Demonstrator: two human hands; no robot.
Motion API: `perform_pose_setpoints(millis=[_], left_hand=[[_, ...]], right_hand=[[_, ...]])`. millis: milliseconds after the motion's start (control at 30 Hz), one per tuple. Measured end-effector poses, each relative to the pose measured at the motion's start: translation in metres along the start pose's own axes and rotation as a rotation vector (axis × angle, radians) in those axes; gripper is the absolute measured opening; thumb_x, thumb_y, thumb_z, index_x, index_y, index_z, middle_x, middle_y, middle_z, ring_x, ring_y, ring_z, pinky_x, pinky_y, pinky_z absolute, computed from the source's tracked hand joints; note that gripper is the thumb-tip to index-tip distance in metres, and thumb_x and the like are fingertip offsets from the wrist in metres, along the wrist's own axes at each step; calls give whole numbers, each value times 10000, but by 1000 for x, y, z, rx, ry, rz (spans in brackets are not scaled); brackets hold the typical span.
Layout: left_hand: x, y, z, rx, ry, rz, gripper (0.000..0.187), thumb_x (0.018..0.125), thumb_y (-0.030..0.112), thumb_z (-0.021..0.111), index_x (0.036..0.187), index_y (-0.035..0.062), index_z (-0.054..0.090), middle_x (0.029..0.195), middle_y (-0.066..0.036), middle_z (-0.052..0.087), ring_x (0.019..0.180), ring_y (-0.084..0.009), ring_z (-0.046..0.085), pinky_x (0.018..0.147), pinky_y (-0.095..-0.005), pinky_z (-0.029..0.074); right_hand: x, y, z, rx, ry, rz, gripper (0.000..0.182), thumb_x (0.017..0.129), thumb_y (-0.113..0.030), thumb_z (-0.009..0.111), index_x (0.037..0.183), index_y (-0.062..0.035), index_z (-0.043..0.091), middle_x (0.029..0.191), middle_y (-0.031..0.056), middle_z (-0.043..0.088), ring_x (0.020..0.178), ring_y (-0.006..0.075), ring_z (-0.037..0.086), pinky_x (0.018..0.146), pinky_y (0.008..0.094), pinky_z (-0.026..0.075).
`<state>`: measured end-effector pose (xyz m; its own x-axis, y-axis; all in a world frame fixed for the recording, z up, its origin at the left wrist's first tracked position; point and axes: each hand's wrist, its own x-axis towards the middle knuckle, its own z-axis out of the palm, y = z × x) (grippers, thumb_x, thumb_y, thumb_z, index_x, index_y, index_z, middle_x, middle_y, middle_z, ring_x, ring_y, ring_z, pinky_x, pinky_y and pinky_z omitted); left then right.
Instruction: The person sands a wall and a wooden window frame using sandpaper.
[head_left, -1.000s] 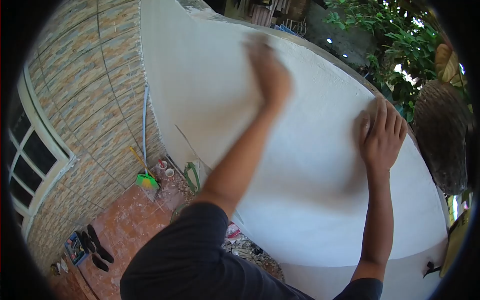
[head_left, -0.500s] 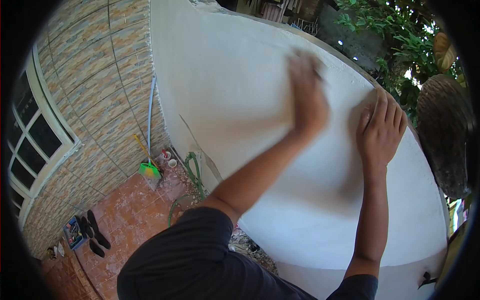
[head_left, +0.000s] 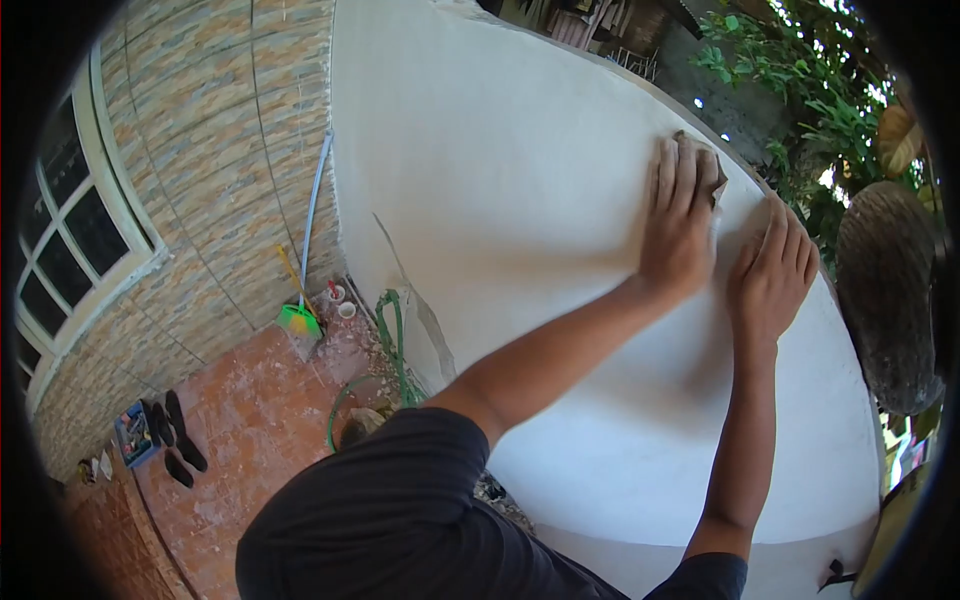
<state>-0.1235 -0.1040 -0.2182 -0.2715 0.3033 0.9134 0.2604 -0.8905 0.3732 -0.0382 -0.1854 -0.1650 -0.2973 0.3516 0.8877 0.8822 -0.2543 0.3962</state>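
A white plastered wall (head_left: 520, 150) with a curved top edge fills the middle of the view. My left hand (head_left: 683, 220) presses a small piece of sandpaper-like sheet (head_left: 719, 185) against the wall near its top edge; only the sheet's grey-brown edges show beside the fingertips. Just to its right, my right hand (head_left: 775, 275) rests on the wall by the top edge, fingers bent toward the rim, with nothing visible in it. The two hands are close but apart.
On the left stand a stone-patterned wall (head_left: 200, 130) and a window (head_left: 95, 235). A green broom (head_left: 300, 320), cups (head_left: 346, 310), a green hose (head_left: 392, 340), a blue crate (head_left: 136, 436) and dark shoes (head_left: 185, 440) are on the tiled floor (head_left: 250, 400). A dark log-like object (head_left: 885, 300) and leaves are at right.
My left hand has moved right and slightly down along the wall, closer to my right hand, and is less blurred. My right hand stays at the top edge. The view has shifted slightly.
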Motion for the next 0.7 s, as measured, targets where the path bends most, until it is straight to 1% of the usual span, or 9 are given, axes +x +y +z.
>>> perform_pose_setpoints(millis=[67, 167, 200, 267, 400, 467, 533, 600, 700], left_hand=[[10, -45, -14, 45, -80, 167, 473, 843, -31, 428, 1316, -30, 454, 1465, -257, 343, 1410, -429, 222, 1165, -529, 127], [71, -169, -48, 187, 209, -28, 381, 882, -35, 382, 1231, 0, 532, 1389, -244, 444, 1345, -400, 343, 1162, -447, 210], [91, -167, -82, 116, 112, -189, 362, 901, -27, 380, 1234, -24, 522, 1355, -269, 460, 1313, -407, 371, 1165, -455, 200], [82, -192, -46, 306, 332, -179, 360, 907, -25, 391, 1247, -49, 505, 1340, -277, 467, 1299, -410, 380, 1166, -472, 190], [-32, -32, 2, -190, 116, -278, 508, 859, -54, 380, 1367, -61, 381, 1487, -280, 285, 1429, -416, 172, 1171, -527, 82], [-39, -32, -10, -112, 18, -175, 509, 853, -55, 377, 1361, -37, 403, 1492, -269, 289, 1429, -413, 178, 1169, -535, 78], [-20, -66, -22, -52, -50, -183, 480, 849, -50, 384, 1316, 10, 474, 1486, -245, 321, 1420, -404, 217, 1172, -527, 88], [35, -151, -43, 116, 293, -234, 415, 866, -32, 403, 1264, 0, 514, 1448, -258, 372, 1389, -404, 279, 1177, -493, 144], [75, -205, -63, 213, 377, -348, 395, 939, 38, 378, 1317, -38, 463, 1445, -273, 364, 1385, -429, 263, 1172, -494, 151]], right_hand=[[1, 6, -5, 43, -13, -71, 469, 861, -111, 497, 1328, -66, 482, 1256, 121, 547, 1187, 281, 495, 1042, 429, 332], [2, 10, -10, -30, -45, -123, 473, 890, -131, 498, 1356, -57, 460, 1261, 120, 547, 1196, 279, 488, 1043, 432, 334], [1, 8, -10, -58, -57, -125, 472, 899, -145, 503, 1361, -56, 456, 1256, 118, 550, 1196, 277, 486, 1042, 430, 335], [3, 0, -5, -69, -34, -110, 459, 908, -163, 515, 1353, -63, 462, 1249, 111, 554, 1194, 271, 486, 1035, 427, 338], [0, -1, 0, -87, -15, -57, 441, 909, -172, 510, 1335, -61, 475, 1248, 116, 554, 1191, 270, 489, 1024, 427, 330], [-1, 5, -4, -33, -14, -78, 445, 907, -165, 503, 1335, -45, 472, 1265, 126, 548, 1203, 284, 482, 1030, 434, 320], [-2, 10, -8, -39, -13, -120, 456, 895, -158, 504, 1331, -29, 473, 1281, 138, 540, 1208, 298, 480, 1036, 447, 311], [0, 12, -13, 70, -57, -117, 466, 881, -156, 510, 1326, -20, 478, 1287, 150, 534, 1203, 305, 484, 1043, 458, 300], [3, 8, 0, 44, 11, -75, 426, 897, -133, 495, 1312, -34, 506, 1271, 128, 564, 1205, 285, 496, 1015, 419, 320]])
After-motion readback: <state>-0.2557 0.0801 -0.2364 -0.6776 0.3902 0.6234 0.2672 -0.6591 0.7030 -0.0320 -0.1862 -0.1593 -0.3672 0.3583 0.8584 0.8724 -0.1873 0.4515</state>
